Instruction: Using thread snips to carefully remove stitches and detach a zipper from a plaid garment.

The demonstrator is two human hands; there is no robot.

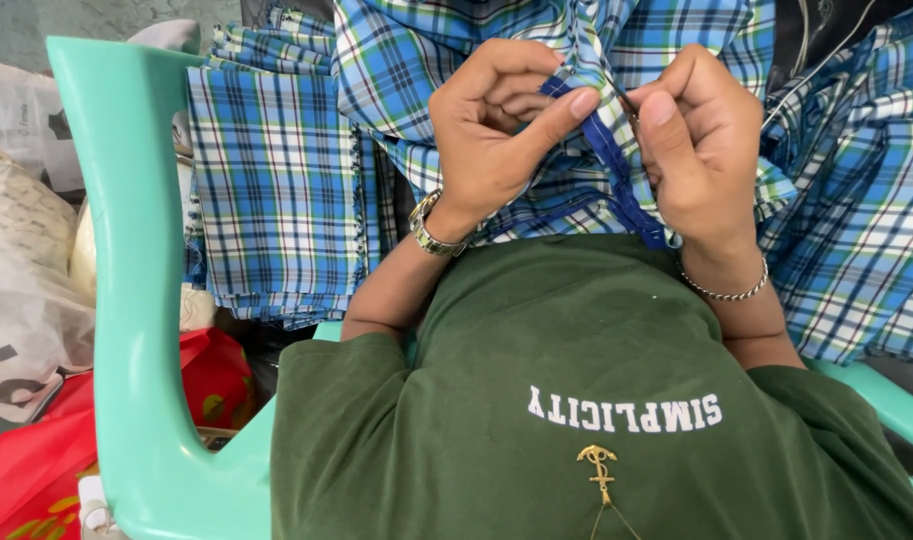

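The plaid cloth (446, 60), blue, white and green check, lies over the person's lap and fills the top of the view from ten to two o'clock. It looks light, thin and limp: it folds on itself and drapes in loose creases, so it would sag wherever it is not held. A dark blue edging (616, 175) runs down its edge toward six o'clock, and looks a little firmer than the weave, the better place to take hold.

Both hands are close together at twelve o'clock, almost touching. The left hand (496, 130) is pinched on the blue edging, thumb pressed against the curled fingers. The right hand (701, 140) is closed as well, thumb and forefinger nipped on the cloth's edge just beside the left thumb; something thin and dark shows between them, too small to tell what. A gold watch (428, 228) sits on the left wrist, a beaded bracelet (724, 292) on the right.

There is no worktop; the lap carries the work. The person sits in a turquoise plastic chair (126, 300). More folded plaid (276, 190) lies at ten o'clock. At eight o'clock are a red bag (36, 460) and pale sacks (21, 250), crowding the space.
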